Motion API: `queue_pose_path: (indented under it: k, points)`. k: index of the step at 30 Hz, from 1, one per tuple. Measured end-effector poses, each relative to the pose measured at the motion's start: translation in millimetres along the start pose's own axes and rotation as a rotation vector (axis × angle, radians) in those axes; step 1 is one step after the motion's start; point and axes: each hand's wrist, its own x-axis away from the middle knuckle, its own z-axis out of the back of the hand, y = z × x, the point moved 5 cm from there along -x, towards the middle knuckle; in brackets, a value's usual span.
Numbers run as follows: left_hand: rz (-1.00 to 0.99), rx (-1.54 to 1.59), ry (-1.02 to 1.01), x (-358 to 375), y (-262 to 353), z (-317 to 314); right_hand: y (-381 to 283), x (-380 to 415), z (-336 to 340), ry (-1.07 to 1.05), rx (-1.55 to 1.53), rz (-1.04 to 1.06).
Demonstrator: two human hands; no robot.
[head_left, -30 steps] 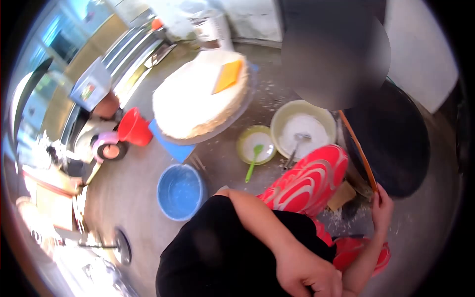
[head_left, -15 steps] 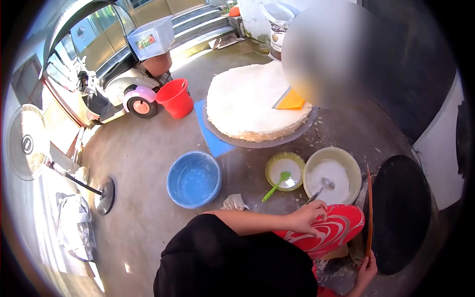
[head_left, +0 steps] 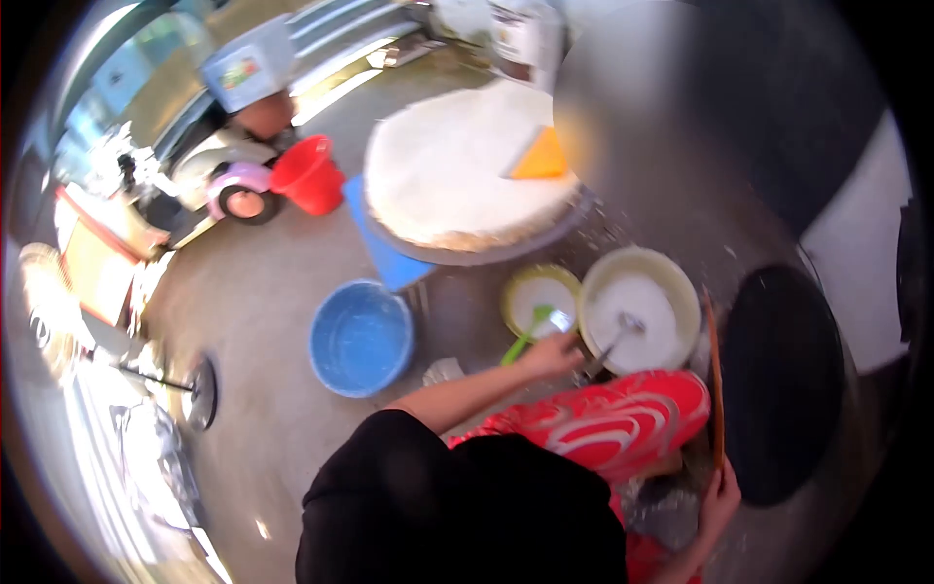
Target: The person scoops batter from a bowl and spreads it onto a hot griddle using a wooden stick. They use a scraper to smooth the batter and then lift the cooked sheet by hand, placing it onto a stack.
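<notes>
My left hand is blurred, just below a small yellow bowl of white liquid. A green-handled brush or spatula leans in that bowl, close to my fingers. To the right, a cream bowl holds white batter-like stuff with a metal spoon resting in it. My right hand is closed around the lower end of a long, thin orange-brown strip, held upright beside a round black plate or pan.
A thick round white stack sits on a round tray with a yellow-orange scraper on top. A blue basin, a red bucket and a crumpled cloth are on the floor. A fan stand is at left.
My left hand has moved up and forward from over the red patterned cloth on my leg to beside the bowls. My right hand still grips the strip. The view has shifted.
</notes>
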Motion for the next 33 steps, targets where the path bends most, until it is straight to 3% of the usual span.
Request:
queue_pose_path:
  k: [1, 2, 3, 4, 6, 8, 9, 11, 15, 18, 20, 21, 22, 24, 28, 30, 33]
  points:
    - [0.109, 0.013, -0.043, -10, -12, -5, -9, -2, 2, -0.017, 0.000, -0.072]
    - [0.273, 0.137, -0.188, -6, 18, 14, -20, -2, 4, -0.028, -0.006, -0.152]
    - [0.398, 0.217, -0.178, -10, 12, 6, -19, -2, 4, -0.070, -0.013, -0.253]
    - [0.413, 0.441, -0.289, -21, -11, -21, -16, 0, 5, -0.112, -0.028, -0.353]
    - [0.743, 0.529, -0.319, -27, -25, -39, -14, 2, 4, -0.076, -0.063, -0.400]
    - [0.890, 0.706, -0.526, -38, -45, -68, -10, 4, 4, -0.040, -0.057, -0.430]
    - [0.887, 0.694, -0.557, -42, -44, -77, -10, 4, 5, -0.030, -0.063, -0.420]
    - [1.063, 0.833, -0.566, -44, -46, -94, -9, 7, 5, 0.002, -0.075, -0.475]
    - [1.075, 0.725, -0.712, -47, -50, -129, -3, 12, 6, 0.014, -0.112, -0.526]
    - [1.032, 0.915, -0.684, -49, -33, -145, 3, 15, 6, 0.024, -0.062, -0.553]
    - [0.631, -0.133, -0.683, -67, -10, -119, 2, 13, 7, 0.013, -0.036, -0.537]
    - [0.456, -0.491, -0.622, -72, 7, -105, 0, 11, 6, 0.001, -0.013, -0.510]
    - [0.454, -0.493, -0.629, -73, 6, -105, 0, 11, 6, 0.002, -0.011, -0.518]
    - [0.239, -0.751, -0.303, -87, 13, -87, 0, 10, 8, 0.046, 0.007, -0.527]
    - [0.220, -0.726, -0.132, -112, 3, -65, -1, 7, 10, 0.016, 0.030, -0.545]
    - [0.148, -0.694, -0.453, -114, 2, -70, -3, 5, 8, 0.029, 0.071, -0.446]
    - [0.177, -0.758, -0.474, -122, -1, -70, -5, 2, 10, 0.005, 0.051, -0.467]
